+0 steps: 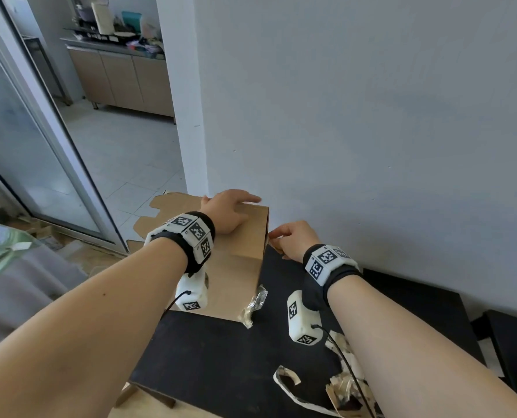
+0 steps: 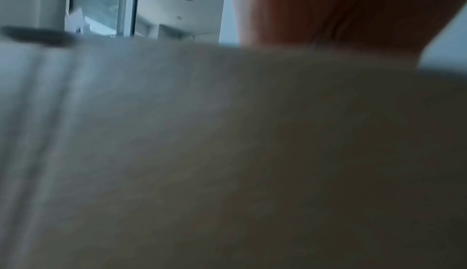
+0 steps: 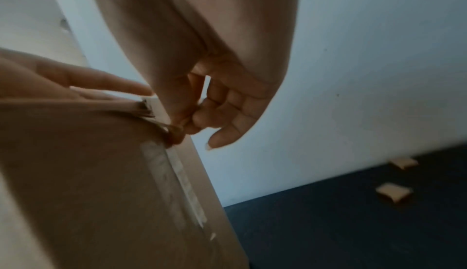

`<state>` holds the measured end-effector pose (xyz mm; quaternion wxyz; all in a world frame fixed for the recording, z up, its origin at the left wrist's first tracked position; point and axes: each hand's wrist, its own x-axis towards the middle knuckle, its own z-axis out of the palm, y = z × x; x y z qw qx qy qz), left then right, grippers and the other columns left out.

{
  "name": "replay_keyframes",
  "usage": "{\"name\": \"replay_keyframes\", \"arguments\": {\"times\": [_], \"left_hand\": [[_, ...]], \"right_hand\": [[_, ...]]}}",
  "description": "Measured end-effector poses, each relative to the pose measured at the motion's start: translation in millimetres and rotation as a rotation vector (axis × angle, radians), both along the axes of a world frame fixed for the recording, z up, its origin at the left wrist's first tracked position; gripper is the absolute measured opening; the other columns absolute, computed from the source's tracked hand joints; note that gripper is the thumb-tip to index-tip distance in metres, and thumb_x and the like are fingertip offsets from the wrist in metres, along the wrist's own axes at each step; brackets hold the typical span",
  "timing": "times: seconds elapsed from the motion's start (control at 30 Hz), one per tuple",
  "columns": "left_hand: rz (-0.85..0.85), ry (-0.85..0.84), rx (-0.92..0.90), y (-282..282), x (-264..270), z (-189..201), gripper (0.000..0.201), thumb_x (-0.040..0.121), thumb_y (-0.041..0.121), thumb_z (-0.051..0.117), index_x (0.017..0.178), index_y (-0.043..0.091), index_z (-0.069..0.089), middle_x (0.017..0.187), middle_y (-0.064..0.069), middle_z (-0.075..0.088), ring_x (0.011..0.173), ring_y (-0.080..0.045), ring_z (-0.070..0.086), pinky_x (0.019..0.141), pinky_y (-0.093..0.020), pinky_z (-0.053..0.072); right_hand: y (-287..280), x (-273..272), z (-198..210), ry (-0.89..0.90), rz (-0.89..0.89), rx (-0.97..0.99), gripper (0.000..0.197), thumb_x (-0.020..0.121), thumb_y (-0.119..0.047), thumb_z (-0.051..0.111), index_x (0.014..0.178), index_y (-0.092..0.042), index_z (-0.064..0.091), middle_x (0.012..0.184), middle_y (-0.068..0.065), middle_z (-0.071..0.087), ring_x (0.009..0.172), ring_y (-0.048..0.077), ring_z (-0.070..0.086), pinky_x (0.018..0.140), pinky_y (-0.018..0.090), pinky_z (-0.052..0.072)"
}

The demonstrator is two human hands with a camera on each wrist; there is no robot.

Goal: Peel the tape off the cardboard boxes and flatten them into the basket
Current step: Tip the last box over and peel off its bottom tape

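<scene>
A brown cardboard box (image 1: 239,254) stands on the black table (image 1: 221,357) against the wall. My left hand (image 1: 230,211) lies flat on its top with straight fingers reaching the far right corner. My right hand (image 1: 290,239) is at the box's upper right edge and pinches a strip of clear tape (image 3: 177,133) between thumb and forefinger. The tape (image 3: 187,183) still runs down the box's side (image 3: 88,183). The left wrist view shows only blurred cardboard (image 2: 227,153) and part of my palm (image 2: 341,9).
Crumpled peeled tape (image 1: 255,303) lies by the box's near corner, more tape scraps (image 1: 335,384) near the table's front. Small cardboard bits (image 3: 392,193) sit on the table by the wall (image 1: 371,116). Flattened cardboard (image 1: 166,212) lies behind the box. No basket is in view.
</scene>
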<state>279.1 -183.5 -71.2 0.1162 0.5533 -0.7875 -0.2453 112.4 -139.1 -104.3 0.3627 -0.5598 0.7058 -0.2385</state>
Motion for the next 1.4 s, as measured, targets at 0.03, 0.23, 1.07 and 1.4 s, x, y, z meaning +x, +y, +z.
{"name": "replay_keyframes", "arguments": {"times": [0.03, 0.23, 1.07, 1.4], "left_hand": [[-0.054, -0.015, 0.032, 5, -9, 4, 0.046, 0.088, 0.039, 0.058, 0.132, 0.048, 0.045, 0.151, 0.011, 0.032, 0.142, -0.015, 0.021, 0.115, -0.055, 0.002], [-0.249, -0.411, 0.08, 10, -34, 5, 0.083, 0.063, 0.06, 0.074, 0.137, 0.043, 0.039, 0.156, 0.009, 0.01, 0.146, -0.017, 0.005, 0.112, -0.061, 0.007], [-0.145, -0.121, 0.025, -6, -24, 25, 0.028, 0.079, 0.02, 0.063, 0.106, 0.024, 0.064, 0.14, 0.006, 0.034, 0.124, -0.013, 0.042, 0.105, -0.033, 0.034], [-0.149, -0.361, -0.124, 2, -7, 83, 0.069, 0.081, 0.029, 0.065, 0.142, 0.02, 0.034, 0.155, 0.006, 0.02, 0.146, -0.013, 0.007, 0.117, -0.051, 0.003]], "right_hand": [[1, -1, -1, -0.057, -0.022, -0.002, 0.022, 0.088, -0.007, 0.058, 0.104, -0.014, 0.072, 0.078, 0.0, 0.062, 0.084, 0.022, 0.062, 0.081, 0.035, 0.057], [2, -15, -2, -0.286, -0.069, 0.02, 0.019, 0.085, -0.005, 0.067, 0.103, -0.004, 0.07, 0.096, 0.015, 0.069, 0.083, 0.024, 0.066, 0.085, 0.034, 0.056], [-3, -33, 7, -0.682, -0.286, 0.05, 0.012, 0.094, -0.005, 0.053, 0.084, -0.01, 0.057, 0.098, 0.017, 0.065, 0.081, 0.029, 0.067, 0.067, 0.032, 0.059], [-20, 14, 99, -0.872, -0.096, -0.111, 0.007, 0.098, -0.009, 0.046, 0.1, -0.006, 0.052, 0.08, 0.012, 0.065, 0.073, 0.028, 0.068, 0.073, 0.038, 0.06]]}}
